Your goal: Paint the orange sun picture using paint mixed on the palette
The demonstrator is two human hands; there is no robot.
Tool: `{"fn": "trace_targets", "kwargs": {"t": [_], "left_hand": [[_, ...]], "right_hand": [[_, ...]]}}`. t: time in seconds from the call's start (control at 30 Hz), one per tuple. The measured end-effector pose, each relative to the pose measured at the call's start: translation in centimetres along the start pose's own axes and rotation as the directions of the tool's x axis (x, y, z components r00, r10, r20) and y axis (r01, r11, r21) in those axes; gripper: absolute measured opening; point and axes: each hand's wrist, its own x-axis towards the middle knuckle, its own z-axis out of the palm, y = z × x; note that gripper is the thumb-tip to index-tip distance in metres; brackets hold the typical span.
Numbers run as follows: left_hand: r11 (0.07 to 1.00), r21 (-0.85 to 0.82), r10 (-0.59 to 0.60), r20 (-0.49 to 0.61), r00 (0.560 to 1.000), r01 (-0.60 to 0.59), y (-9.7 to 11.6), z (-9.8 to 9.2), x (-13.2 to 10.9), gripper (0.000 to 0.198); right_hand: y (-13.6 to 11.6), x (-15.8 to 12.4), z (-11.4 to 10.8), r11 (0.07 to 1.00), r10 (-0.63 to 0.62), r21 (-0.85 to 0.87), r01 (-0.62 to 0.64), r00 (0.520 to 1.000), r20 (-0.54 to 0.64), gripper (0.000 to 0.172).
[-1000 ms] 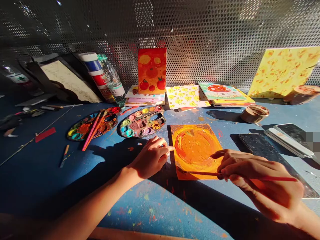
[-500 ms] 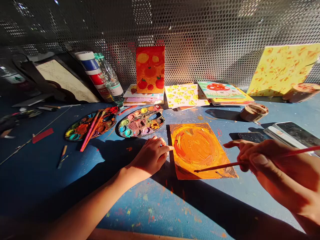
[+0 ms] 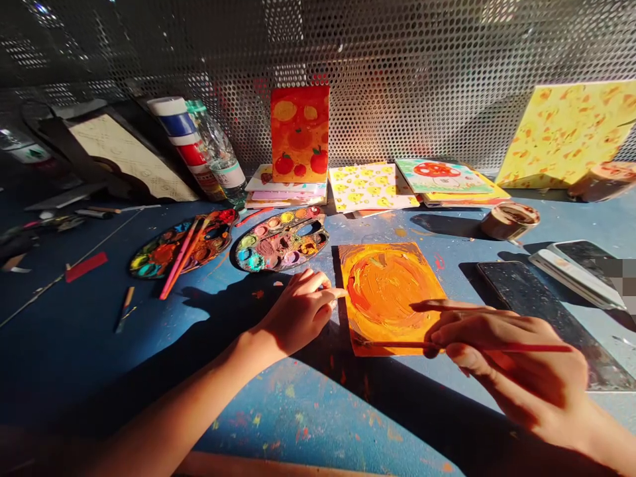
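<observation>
A small square painting (image 3: 392,291) shows a thick orange round shape on a yellow-orange ground with brown corners, lying flat on the blue table. My right hand (image 3: 511,364) grips a thin red-handled paintbrush (image 3: 397,344), its tip at the painting's lower left corner. The index finger stretches out over the orange shape. On the table to the left rests my left hand (image 3: 298,311), fingers loosely bent and apart, one fingertip touching the painting's left edge. Nothing shows in that hand. Behind it is a paint palette (image 3: 271,248) with filled wells.
Another palette (image 3: 149,242) carries two pink-orange brushes (image 3: 181,258). A brown paint pot (image 3: 509,222) and a phone (image 3: 541,318) are at the right. Paintings (image 3: 301,132) and a plastic bottle (image 3: 223,159) stand along the perforated metal panel (image 3: 397,86).
My right hand has moved left and slightly down, carrying the brush tip from the painting's lower middle to its lower left corner. More of the phone shows. My left hand stays put.
</observation>
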Motion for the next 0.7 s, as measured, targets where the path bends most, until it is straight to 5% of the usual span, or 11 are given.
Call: {"fn": "trace_targets", "kwargs": {"t": [0.17, 0.3, 0.43, 0.57, 0.7], "left_hand": [[1.0, -0.01, -0.011, 0.009, 1.0, 0.011, 0.02, 0.05, 0.05, 0.034], [1.0, -0.003, -0.009, 0.007, 1.0, 0.009, 0.06, 0.04, 0.06, 0.034], [1.0, -0.011, -0.019, 0.011, 1.0, 0.019, 0.08, 0.03, 0.04, 0.034], [1.0, -0.011, -0.01, 0.004, 1.0, 0.01, 0.1, 0.03, 0.08, 0.034], [0.999, -0.017, -0.027, 0.01, 1.0, 0.027, 0.09, 0.1, 0.18, 0.032]], "right_hand": [[0.06, -0.21, 0.11, 0.999, 0.024, 0.047, -0.021, 0.997, -0.076, 0.014], [0.25, -0.32, 0.12, 0.998, 0.012, 0.057, -0.013, 1.0, 0.025, 0.011], [0.34, -0.49, 0.09, 0.995, 0.034, 0.095, -0.03, 0.998, -0.046, 0.012], [0.23, -0.53, 0.11, 0.996, 0.01, 0.088, -0.013, 1.0, 0.028, 0.01], [0.4, -0.47, 0.3, 0.995, 0.056, 0.088, -0.046, 0.992, -0.109, 0.011]]}}
